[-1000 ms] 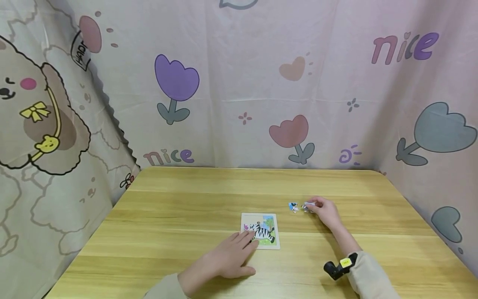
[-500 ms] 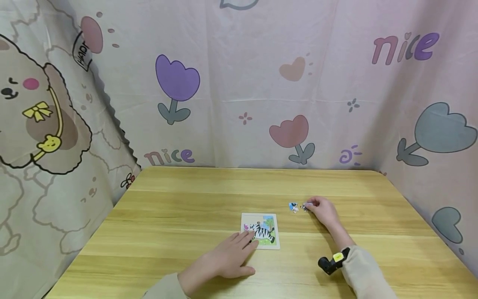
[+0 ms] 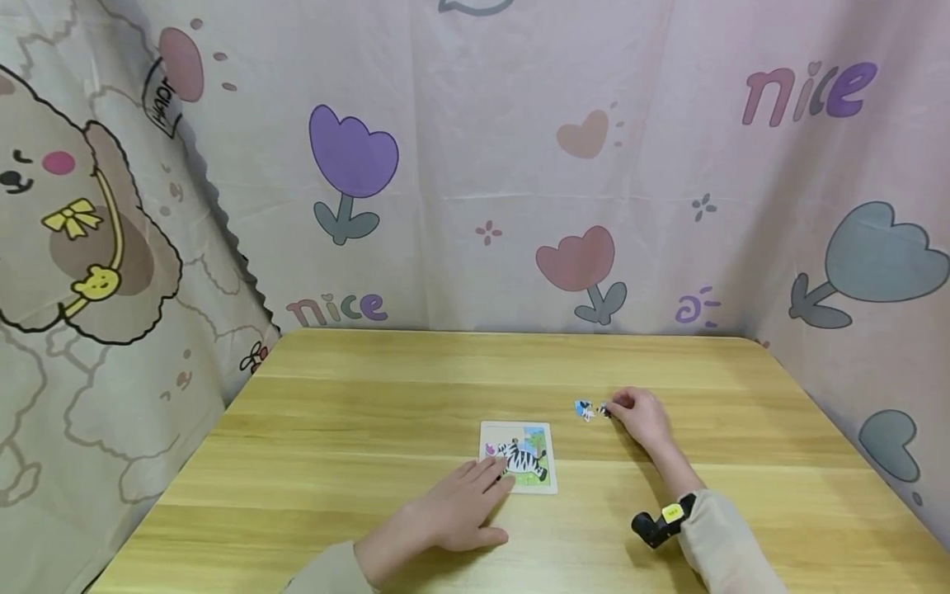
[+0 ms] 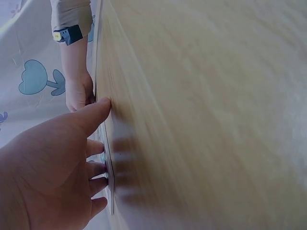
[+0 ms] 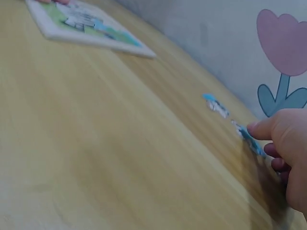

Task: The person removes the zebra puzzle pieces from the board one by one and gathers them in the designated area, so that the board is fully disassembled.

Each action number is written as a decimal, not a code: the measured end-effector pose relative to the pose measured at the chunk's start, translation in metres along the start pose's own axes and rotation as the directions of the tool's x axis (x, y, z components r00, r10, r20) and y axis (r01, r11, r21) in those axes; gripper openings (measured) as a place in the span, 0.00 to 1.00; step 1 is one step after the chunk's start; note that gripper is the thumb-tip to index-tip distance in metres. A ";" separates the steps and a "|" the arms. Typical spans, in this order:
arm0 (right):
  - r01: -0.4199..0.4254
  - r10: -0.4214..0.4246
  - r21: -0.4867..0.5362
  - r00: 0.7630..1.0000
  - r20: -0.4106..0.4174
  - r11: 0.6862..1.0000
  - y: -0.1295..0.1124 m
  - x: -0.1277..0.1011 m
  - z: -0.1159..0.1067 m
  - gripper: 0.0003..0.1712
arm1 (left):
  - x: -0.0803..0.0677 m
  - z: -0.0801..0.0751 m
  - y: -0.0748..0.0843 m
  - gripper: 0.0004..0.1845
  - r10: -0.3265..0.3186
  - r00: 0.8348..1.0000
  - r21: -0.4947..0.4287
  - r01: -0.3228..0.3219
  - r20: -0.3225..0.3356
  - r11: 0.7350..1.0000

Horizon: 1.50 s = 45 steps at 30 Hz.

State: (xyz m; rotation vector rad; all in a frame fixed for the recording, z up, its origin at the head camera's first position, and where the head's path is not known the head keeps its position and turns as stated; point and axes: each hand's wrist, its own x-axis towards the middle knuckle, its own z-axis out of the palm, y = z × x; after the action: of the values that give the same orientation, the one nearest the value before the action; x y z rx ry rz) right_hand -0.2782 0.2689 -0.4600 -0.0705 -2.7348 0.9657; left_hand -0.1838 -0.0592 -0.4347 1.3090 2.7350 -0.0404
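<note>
My left hand (image 3: 445, 520) lies flat on the pale wooden table (image 3: 371, 412), its straight fingers resting on the near-left corner of the small square zebra puzzle board (image 3: 519, 456); it holds nothing. In the left wrist view the board shows only as a thin edge under my fingertips, so its picture is hidden there.

My right hand (image 3: 640, 417) sits to the right of the board and a little beyond it, fingers curled, thumb and forefinger pinching 1 small blue-and-white puzzle piece (image 3: 604, 410) low against the table. Whether that piece is lifted or lying on the wood I cannot tell; the right wrist view is blurred and shows it only as a blue streak at my fingertip (image 5: 259, 128).

Between that pinched piece and the board lies 1 loose blue-and-white puzzle piece (image 3: 584, 409), flat on the table, just beside my fingers and apart from the board. Its printed pattern is too small to make out.

A black wrist camera with a yellow tag (image 3: 660, 521) is strapped at my right cuff, nearer me than the board. My forearms are cut off by the bottom edge of the head view.
</note>
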 end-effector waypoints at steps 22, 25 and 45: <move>0.142 -0.166 0.231 0.982 0.089 0.963 -0.066 -0.024 0.035 0.13 | 0.000 -0.003 0.001 0.39 -0.011 1.000 -0.005 0.011 0.023 1.000; 0.145 -0.177 0.253 0.978 0.108 0.957 -0.072 -0.030 0.041 0.13 | 0.000 -0.003 0.001 0.39 -0.011 1.000 -0.005 0.011 0.022 1.000; 0.338 -0.359 0.127 0.902 0.239 0.933 -0.086 -0.047 0.056 0.07 | 0.000 -0.003 0.000 0.39 -0.003 1.000 -0.008 0.003 0.024 1.000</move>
State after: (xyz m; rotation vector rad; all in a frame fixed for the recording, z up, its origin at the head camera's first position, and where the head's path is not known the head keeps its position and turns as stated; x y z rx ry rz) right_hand -0.2428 0.1611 -0.4586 0.5824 -2.7880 1.0385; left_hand -0.1838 -0.0587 -0.4322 1.2934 2.7143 -0.0451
